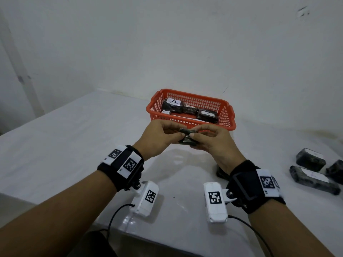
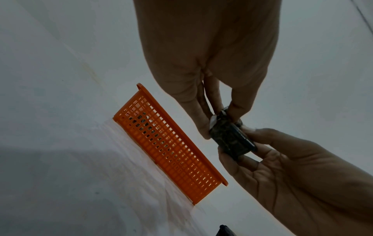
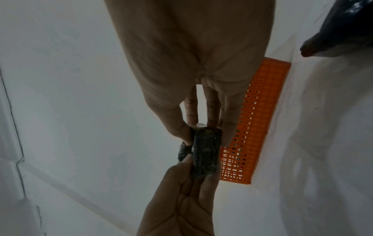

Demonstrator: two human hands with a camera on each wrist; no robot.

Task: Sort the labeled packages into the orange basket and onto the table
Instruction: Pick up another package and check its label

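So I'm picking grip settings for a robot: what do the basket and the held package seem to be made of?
Orange basket: looks like moulded plastic, smooth with a slight sheen, its walls a grid of slots. Held package, pinched by the left hand and right hand: dark and wrapped in what seems glossy, wrinkled plastic film that catches highlights; its contents cannot be told.

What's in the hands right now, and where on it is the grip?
One dark wrapped package, held by both: left hand pinches its left end, right hand its right end, in front of the basket.
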